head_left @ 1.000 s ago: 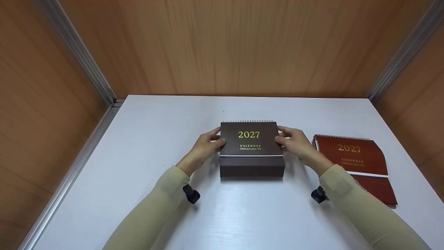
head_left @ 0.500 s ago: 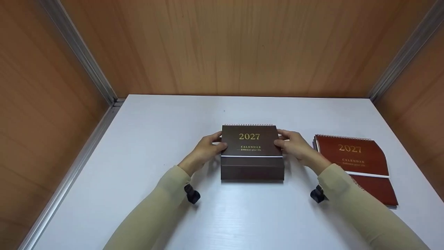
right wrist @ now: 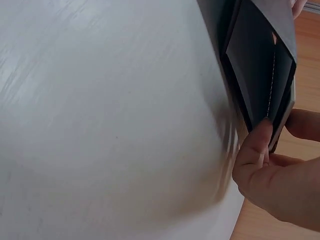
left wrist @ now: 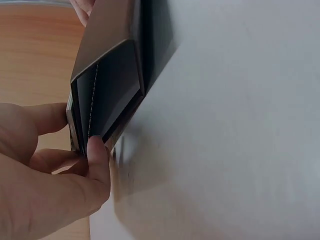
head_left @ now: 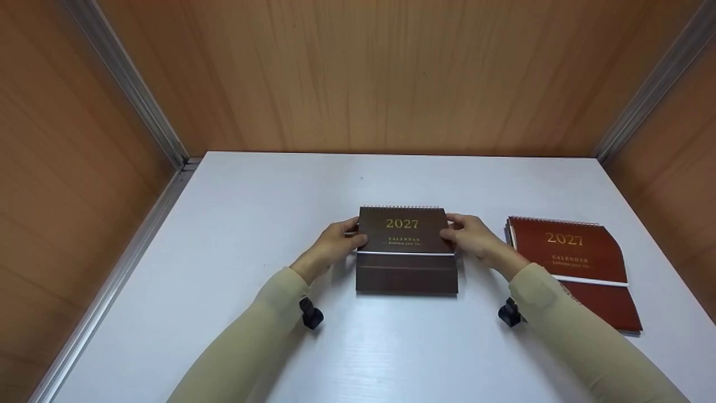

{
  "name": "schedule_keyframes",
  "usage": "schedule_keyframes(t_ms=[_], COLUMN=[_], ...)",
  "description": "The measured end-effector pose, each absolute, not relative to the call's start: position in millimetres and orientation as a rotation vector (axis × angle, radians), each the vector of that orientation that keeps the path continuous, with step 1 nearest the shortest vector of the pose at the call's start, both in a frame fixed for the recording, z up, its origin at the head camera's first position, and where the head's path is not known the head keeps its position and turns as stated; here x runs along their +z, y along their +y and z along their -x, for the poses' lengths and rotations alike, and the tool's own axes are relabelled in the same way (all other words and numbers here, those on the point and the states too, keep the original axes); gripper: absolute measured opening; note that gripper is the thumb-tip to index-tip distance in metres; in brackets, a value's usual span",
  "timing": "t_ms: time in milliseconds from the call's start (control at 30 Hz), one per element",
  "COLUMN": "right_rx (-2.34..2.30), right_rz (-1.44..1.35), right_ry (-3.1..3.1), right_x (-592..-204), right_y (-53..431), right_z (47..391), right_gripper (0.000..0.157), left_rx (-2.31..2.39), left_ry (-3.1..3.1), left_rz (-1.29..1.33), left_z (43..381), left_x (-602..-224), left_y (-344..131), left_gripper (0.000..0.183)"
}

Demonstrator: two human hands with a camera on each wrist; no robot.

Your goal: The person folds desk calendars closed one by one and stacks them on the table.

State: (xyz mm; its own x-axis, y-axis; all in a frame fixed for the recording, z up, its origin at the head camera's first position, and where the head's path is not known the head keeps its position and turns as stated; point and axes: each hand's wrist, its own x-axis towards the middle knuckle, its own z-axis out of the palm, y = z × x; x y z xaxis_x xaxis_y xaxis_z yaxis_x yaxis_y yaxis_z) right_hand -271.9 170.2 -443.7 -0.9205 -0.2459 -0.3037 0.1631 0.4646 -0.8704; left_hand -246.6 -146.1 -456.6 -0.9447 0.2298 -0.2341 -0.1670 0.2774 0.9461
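Observation:
A dark brown desk calendar point(head_left: 403, 266) with gold "2027" lettering and a spiral binding along its top stands in the middle of the table. My left hand point(head_left: 335, 244) pinches its left side edge, and on the opposite edge my right hand point(head_left: 475, 240) does the same. From the side, the left wrist view shows the calendar's folded stand point(left wrist: 107, 42) with a hollow inside. A thumb point(left wrist: 98, 157) lies against the inner face of the panel there, other fingers on the outer side. The right wrist view mirrors this, its thumb point(right wrist: 257, 140) at the panel's inner face.
On the right of the white table point(head_left: 257, 196) lies a red 2027 calendar point(head_left: 587, 252), partly covered by my right forearm. Wooden panels point(head_left: 386, 78) with metal corner strips enclose the back and sides. A small black device point(head_left: 311, 314) hangs at each wrist.
The brown calendar's spiral edge has come toward me, and both hands have moved with it. Its lettered panel looks shorter in the head view. The red calendar stays where it was.

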Motion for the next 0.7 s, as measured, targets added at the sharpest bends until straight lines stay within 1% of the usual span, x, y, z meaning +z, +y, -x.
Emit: schedule_keyframes(t_ms=[600, 700], right_rx=[-1.457, -1.409], right_rz=[0.06, 0.083], right_ry=[2.307, 2.35], right_x=[-449.1, -448.0], right_y=[171.6, 172.4], right_z=[271.0, 270.0], right_gripper=[0.062, 0.064], left_rx=[1.542, 1.527], left_ry=[2.318, 2.32], left_rz=[-0.128, -0.12], left_z=[243.5, 244.1], left_x=[-454.8, -454.4], left_y=[-145.3, -145.0], left_gripper=[0.07, 0.072])
